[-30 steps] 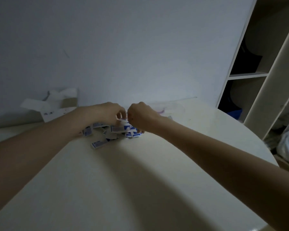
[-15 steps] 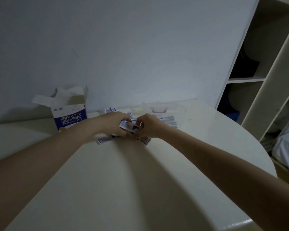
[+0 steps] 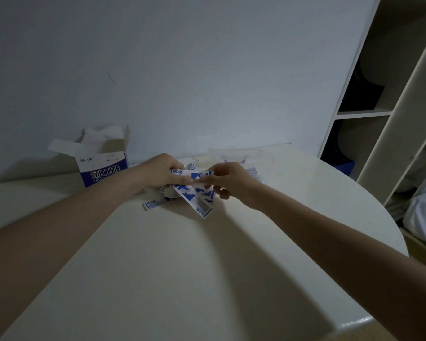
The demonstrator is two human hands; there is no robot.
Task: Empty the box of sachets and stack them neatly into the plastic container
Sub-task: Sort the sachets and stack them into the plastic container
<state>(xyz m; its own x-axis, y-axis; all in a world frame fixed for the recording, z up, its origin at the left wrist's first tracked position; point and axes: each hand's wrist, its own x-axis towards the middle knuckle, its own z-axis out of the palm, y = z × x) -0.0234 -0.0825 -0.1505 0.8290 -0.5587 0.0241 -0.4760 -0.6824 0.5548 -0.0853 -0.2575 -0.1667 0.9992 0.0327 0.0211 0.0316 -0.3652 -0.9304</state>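
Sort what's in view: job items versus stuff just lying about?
Job: sachets, box, container, left hand, right hand.
Lying about: shelf unit, dark items on shelves, bedding.

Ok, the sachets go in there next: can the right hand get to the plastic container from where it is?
Probably yes. The plastic container sits open just beyond the right hand, with nothing between them. That hand pinches a sachet that the left hand also holds.
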